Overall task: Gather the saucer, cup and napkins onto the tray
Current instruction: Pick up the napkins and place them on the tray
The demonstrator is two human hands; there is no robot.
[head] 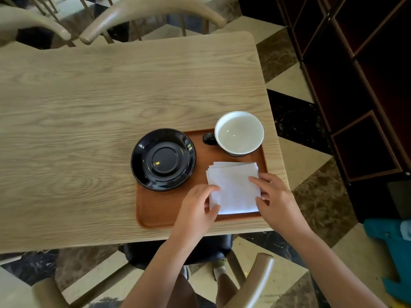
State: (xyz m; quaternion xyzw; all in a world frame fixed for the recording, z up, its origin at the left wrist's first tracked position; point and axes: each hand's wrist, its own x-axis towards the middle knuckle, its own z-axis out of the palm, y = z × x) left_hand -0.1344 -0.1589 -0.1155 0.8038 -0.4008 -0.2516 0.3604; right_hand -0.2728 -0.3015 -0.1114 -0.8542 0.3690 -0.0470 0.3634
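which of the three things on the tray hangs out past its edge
The black saucer: its left side overhangs the tray rim onto the table. The cup at the far right corner and the napkins under both hands appear to sit inside the rim.

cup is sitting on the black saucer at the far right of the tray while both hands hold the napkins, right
Not quite. The head view shows the cup standing directly on the tray, beside the empty black saucer, not on it. The left hand and right hand do hold the napkins.
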